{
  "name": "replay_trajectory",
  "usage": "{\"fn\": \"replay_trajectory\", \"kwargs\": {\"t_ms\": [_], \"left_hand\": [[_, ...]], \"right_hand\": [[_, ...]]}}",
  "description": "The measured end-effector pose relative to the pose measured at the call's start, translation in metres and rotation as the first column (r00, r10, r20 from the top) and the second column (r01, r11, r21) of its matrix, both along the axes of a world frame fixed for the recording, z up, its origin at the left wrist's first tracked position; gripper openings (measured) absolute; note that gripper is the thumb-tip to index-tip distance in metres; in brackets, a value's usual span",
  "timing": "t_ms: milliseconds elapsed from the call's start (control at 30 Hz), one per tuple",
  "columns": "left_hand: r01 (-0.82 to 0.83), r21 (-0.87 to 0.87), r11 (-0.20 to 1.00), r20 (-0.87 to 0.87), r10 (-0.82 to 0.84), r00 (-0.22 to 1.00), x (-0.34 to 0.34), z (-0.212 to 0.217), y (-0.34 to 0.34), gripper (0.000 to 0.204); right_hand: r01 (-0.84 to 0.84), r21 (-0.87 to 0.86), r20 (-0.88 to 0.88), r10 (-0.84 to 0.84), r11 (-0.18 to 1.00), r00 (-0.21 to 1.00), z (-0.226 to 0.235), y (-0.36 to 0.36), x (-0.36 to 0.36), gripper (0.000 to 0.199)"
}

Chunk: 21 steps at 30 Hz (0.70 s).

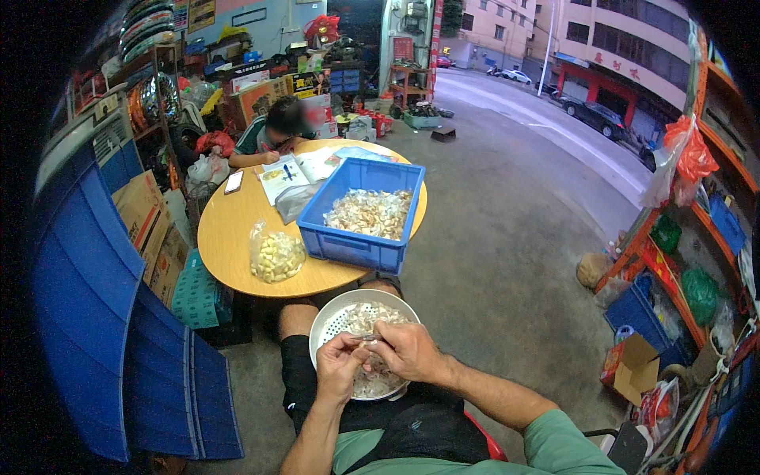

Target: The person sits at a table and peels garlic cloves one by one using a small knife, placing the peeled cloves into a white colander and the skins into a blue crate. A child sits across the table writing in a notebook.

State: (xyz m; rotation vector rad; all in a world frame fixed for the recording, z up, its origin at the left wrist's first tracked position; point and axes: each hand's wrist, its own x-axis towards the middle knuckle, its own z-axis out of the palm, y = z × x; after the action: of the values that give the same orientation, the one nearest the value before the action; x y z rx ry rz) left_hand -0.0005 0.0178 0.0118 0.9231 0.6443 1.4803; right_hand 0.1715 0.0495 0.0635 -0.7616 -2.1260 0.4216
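A white round colander [335, 321] rests on my lap, with small pale pieces and papery scraps inside. Over it my left hand [342, 366] and my right hand [405, 350] meet, both closed, fingertips pinched together. Between them shows a small thin greyish thing, mostly covered by the fingers; its kind I cannot make out. Just beyond, on the round wooden table [229, 253], lies a clear plastic bag [277, 260] of pale yellow pieces that look like peeled garlic cloves. Next to it a blue plastic crate [352, 248] holds many whitish-brown pieces resembling unpeeled cloves.
Across the table a person [273, 134] bends over an open book [285, 179]; a phone [234, 182] lies nearby. Blue panels [87, 293] and cardboard boxes [150, 226] stand at left. Orange shelving [645, 237] and an open carton [633, 368] are on the right.
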Motion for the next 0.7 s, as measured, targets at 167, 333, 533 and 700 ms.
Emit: {"fn": "replay_trajectory", "kwargs": {"t_ms": [167,333,533,700], "left_hand": [[-0.010,-0.011,1.000,-0.032,0.010,0.999,-0.001,-0.005,-0.001,0.014],[-0.001,-0.014,1.000,-0.019,0.001,1.000,0.001,-0.008,0.000,0.020],[0.161,-0.100,0.982,0.092,-0.152,0.984,0.000,0.001,0.000,0.014],[0.257,-0.110,0.960,0.252,-0.223,0.942,-0.002,-0.012,0.004,0.013]], "right_hand": [[-0.001,0.007,0.011,0.000,1.000,1.000,0.001,0.000,-0.001,0.021],[0.005,0.002,-0.012,-0.005,1.000,1.000,-0.006,0.003,-0.001,0.021],[-0.028,-0.157,0.016,0.031,0.987,0.999,-0.002,0.008,0.005,0.022],[-0.093,-0.236,-0.045,0.085,0.967,0.995,-0.005,0.009,0.005,0.024]]}}
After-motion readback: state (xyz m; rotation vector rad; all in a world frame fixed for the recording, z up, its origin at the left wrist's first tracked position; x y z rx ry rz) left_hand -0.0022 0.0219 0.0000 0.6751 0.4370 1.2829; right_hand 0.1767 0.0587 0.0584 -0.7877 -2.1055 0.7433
